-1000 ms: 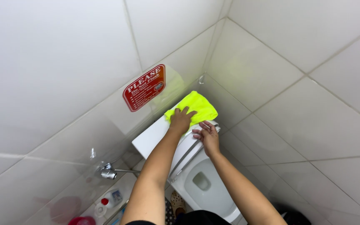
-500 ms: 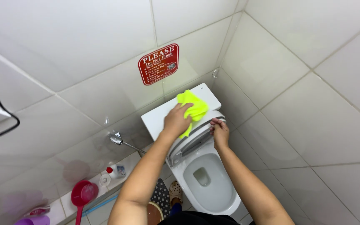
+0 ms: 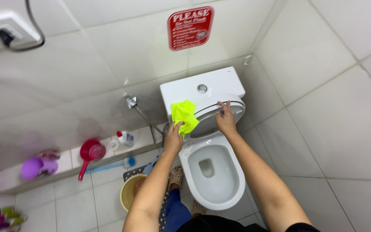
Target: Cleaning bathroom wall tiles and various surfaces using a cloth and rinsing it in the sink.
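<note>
**Yellow-green cloth at the raised toilet lid**

Yellow-green and bunched, the cloth [image 3: 183, 115] sits near the centre of the frame, and I see my left hand [image 3: 174, 136] closed around its lower end, fingers pinching the fabric against the left edge of the raised toilet lid [image 3: 218, 117]. My right hand [image 3: 225, 119] is just right of it, fingers spread and resting on the lid's upper rim, holding nothing else that I can make out. The lid leans back toward the white cistern [image 3: 196, 88], which has a round flush button [image 3: 202, 88] on top. Below the hands, the open toilet bowl [image 3: 213, 172] fills the lower centre.

Above the cistern, at the top of the frame, a red sign [image 3: 190, 27] is fixed to the white wall tiles. A spray hose fitting [image 3: 131, 102] sticks out of the wall left of the cistern. Along a low ledge at the left I see a red dipper [image 3: 90, 153], a purple cup [image 3: 37, 166] and a small white bottle [image 3: 126, 138]. A tan bucket [image 3: 132, 191] stands on the floor at lower centre, beside my left forearm, and a sandalled foot [image 3: 176, 177] shows between it and the bowl.
</note>
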